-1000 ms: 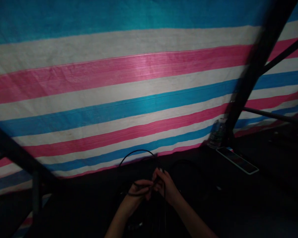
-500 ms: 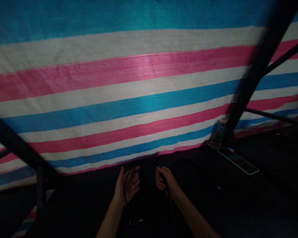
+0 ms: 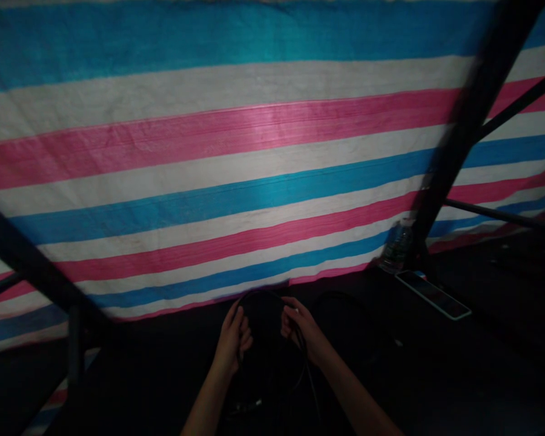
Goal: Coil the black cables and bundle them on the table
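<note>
A thin black cable (image 3: 260,294) arcs in a loop between my two hands, low in the middle of the view. My left hand (image 3: 233,340) is curled round the loop's left side. My right hand (image 3: 300,331) pinches the loop's right side, and the cable runs down from it over a dark surface. Further coils of cable below my hands are hard to make out in the dark.
A tarpaulin (image 3: 236,163) striped blue, white and pink hangs straight ahead. Dark slanted poles (image 3: 463,127) cross at the right and lower left. A water bottle (image 3: 397,245) and a phone (image 3: 433,294) lie at the right.
One second ago my hands were close together on the cable. They parted, and the cable now stands as a rounded loop between them.
</note>
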The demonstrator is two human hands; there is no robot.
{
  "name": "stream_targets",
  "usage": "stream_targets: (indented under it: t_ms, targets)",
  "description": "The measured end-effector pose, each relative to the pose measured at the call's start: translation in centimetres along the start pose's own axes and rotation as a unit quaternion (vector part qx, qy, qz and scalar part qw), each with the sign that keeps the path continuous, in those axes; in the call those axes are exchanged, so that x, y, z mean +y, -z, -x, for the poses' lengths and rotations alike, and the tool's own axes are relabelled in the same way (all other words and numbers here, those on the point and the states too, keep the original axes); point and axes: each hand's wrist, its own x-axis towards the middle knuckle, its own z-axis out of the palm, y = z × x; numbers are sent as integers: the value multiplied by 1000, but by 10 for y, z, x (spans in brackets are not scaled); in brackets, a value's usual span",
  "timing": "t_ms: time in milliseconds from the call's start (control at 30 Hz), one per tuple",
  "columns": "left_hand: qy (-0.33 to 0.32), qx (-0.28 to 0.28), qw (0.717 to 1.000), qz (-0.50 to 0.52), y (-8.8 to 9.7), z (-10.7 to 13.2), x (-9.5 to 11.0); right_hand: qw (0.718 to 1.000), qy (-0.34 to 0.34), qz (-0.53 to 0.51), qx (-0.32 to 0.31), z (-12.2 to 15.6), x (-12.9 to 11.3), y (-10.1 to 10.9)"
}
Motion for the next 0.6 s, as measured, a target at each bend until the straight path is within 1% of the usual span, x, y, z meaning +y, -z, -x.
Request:
stream_targets:
  t_ms: [100,200,300,367,467,600]
  targets:
    - [-26,23,999,23,3,-3,3,1000,-6,-3,-10,3,0,-1]
    - [-43,41,997,46,8,-6,7,999,-29,-6,-43,7,0,-2]
    - [-50,50,996,57,8,-7,9,996,-50,4,-73,9,2,-3]
    - [-55,44,996,52,6,-6,10,996,-55,18,-63,9,4,-5]
    - [-63,24,997,27,3,-2,10,998,-43,41,-22,6,6,-6]
    - [-58,42,997,-10,3,-3,8,998,-13,56,8,1,8,-3]
